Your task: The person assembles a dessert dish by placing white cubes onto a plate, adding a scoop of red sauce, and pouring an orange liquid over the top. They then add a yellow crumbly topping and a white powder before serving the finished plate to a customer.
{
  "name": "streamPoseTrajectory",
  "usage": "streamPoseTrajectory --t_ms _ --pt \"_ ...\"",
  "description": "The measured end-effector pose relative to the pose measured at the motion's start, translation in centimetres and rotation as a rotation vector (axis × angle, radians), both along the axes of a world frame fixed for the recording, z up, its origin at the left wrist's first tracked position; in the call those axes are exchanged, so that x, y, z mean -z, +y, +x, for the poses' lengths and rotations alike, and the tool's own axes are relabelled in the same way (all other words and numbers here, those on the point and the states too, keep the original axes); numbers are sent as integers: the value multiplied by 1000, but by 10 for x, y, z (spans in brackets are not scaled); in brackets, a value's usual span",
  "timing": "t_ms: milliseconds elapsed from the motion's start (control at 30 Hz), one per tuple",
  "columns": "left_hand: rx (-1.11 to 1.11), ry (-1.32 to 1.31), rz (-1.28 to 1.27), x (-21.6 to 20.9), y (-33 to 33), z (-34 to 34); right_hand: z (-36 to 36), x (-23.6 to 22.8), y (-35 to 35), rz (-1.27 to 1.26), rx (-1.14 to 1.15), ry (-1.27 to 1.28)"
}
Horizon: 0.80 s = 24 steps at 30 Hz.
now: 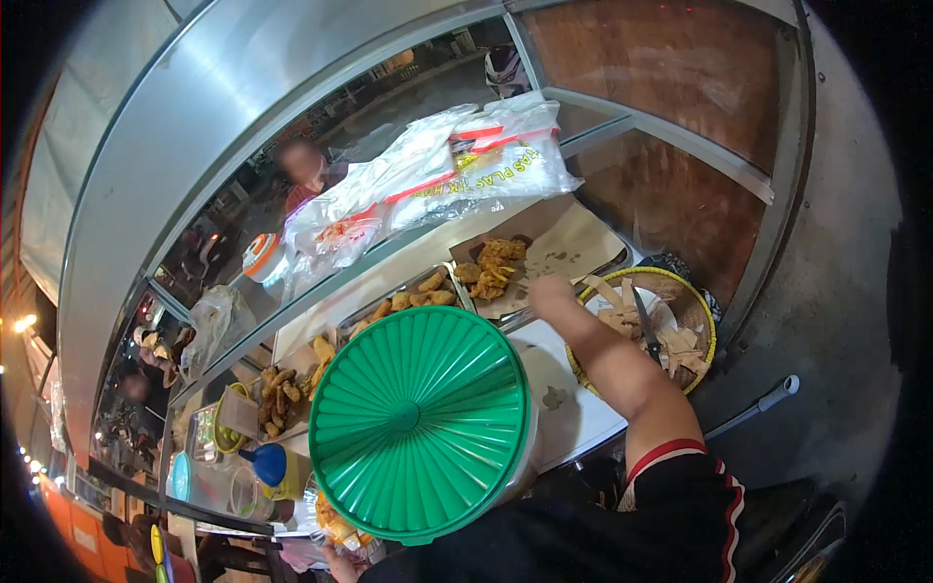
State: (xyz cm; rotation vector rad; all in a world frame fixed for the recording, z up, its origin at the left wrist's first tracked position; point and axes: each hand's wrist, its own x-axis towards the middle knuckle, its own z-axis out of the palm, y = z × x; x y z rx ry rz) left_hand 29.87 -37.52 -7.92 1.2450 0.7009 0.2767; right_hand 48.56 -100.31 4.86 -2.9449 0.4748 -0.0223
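Right hand [552,294]: near brown-paper-lined metal tray [581,241]. Left hand [340,565]: near round, ribbed green plastic lid [418,418] (finger opening, grip: cannot tell for either).

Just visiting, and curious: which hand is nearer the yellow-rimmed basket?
Right. The right hand is just left of the basket in the picture; the left hand is far off, below the green lid.

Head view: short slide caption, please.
Right hand near fried food beyond large green lid, yellow-rimmed basket alongside.
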Motion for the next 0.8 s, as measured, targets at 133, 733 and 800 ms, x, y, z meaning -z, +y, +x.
streamPoseTrajectory --t_ms 133,733,800 --pt "-13 -3 -17 -2 0 -7 -20 -45 -19 77 5 129" --pt "110 -147 -306 -41 -54 2 -133 -54 -75 1015 13 -91" --pt "178 -135 -315 -40 -45 5 -169 -62 -63 1104 99 -151"
